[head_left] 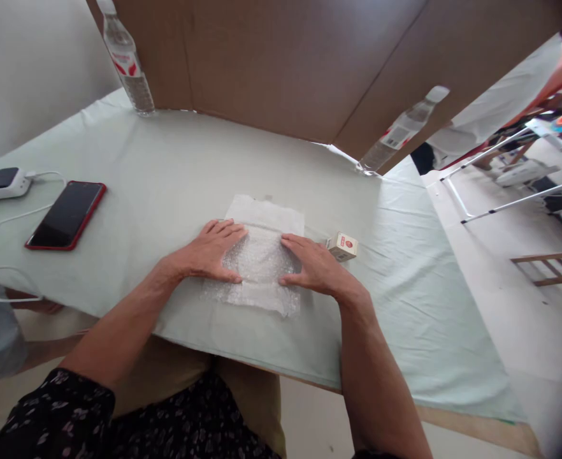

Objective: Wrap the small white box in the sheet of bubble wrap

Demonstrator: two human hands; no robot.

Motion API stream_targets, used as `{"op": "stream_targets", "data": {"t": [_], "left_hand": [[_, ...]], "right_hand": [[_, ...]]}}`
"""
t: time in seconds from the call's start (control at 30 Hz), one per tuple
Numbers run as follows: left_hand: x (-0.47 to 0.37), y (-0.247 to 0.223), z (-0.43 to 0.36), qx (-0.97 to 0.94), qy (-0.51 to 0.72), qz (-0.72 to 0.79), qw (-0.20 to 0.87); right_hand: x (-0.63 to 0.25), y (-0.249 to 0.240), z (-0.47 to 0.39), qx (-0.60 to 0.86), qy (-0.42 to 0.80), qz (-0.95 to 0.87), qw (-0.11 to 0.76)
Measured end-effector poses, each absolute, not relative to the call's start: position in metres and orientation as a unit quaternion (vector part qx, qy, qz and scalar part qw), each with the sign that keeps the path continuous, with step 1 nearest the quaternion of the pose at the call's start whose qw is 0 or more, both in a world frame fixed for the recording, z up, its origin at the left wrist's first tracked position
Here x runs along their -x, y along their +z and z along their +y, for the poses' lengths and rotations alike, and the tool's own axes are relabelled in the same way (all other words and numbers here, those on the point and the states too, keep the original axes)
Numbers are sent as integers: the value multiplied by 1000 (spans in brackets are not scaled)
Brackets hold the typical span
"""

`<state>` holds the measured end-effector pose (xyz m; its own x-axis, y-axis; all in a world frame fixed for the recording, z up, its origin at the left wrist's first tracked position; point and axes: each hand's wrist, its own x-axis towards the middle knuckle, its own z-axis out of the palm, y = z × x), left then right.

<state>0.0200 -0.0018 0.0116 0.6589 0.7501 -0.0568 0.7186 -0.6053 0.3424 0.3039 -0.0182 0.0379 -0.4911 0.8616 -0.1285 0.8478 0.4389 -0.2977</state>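
A sheet of clear bubble wrap [262, 255] lies on the pale green tablecloth in front of me, with a whitish sheet showing at its far edge. My left hand [214, 250] rests on its left side, fingers spread and thumb apart. On the right side lies my right hand [309, 262], also with its fingers apart and palm down. Neither hand grips anything. Just beyond my right hand, a small cream box [343, 246] with a red mark stands on the cloth, very close to the knuckles.
A red-edged phone [65, 215] and a white power strip [1, 183] with cables lie at the left. Two water bottles [127, 60] [400, 134] stand against a tall cardboard panel [281, 57] at the back. A person's arm [46, 344] shows at lower left.
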Motion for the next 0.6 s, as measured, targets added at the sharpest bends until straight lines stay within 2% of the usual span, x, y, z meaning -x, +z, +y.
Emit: {"op": "stream_targets", "data": {"t": [0.07, 0.23, 0.3, 0.37, 0.43, 0.5, 0.6], "left_hand": [[-19, 12, -2, -896, 44, 409, 171], [-19, 16, -2, -894, 48, 408, 181], [-19, 17, -2, -891, 62, 412, 181], [-19, 17, -2, -887, 72, 420, 179], [-20, 16, -1, -883, 74, 427, 178], [-21, 16, -1, -881, 76, 432, 176], [-24, 14, -1, -881, 90, 431, 174]], "right_hand": [[-313, 45, -16, 524, 156, -836, 47], [-341, 60, -13, 630, 63, -751, 187], [-358, 61, -12, 673, 26, -721, 161], [-373, 58, -10, 705, 39, -701, 103], [-379, 55, -8, 715, 67, -691, 82], [-372, 53, -7, 700, 87, -697, 128], [-338, 51, -10, 618, 103, -738, 251]]}}
